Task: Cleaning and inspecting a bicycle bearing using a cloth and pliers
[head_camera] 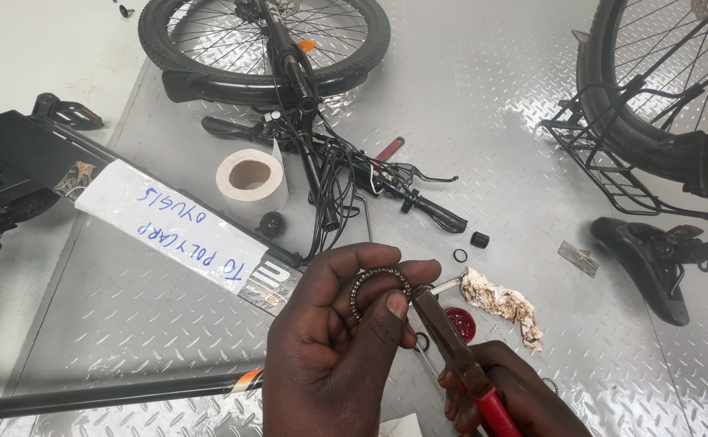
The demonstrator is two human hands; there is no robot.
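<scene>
Our left hand (329,340) pinching a beaded metal bearing ring (378,283), our right hand (516,400) gripping red-handled pliers (455,356), greasy crumpled rag (503,303) on the ridged steel floor plate (532,121)

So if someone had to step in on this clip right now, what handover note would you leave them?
Left hand: pinches a ball-bearing ring between thumb and fingers, raised above the metal floor.
Right hand: grips red-handled pliers, with the tip at the ring's edge.
Nearby: dirty rag, small red cap, black O-ring, small black cap, tape roll, handlebar with cables, front wheel.
Done: the ring is out and in hand.
Left: it is not fitted to any part; the small parts lie loose.
</scene>
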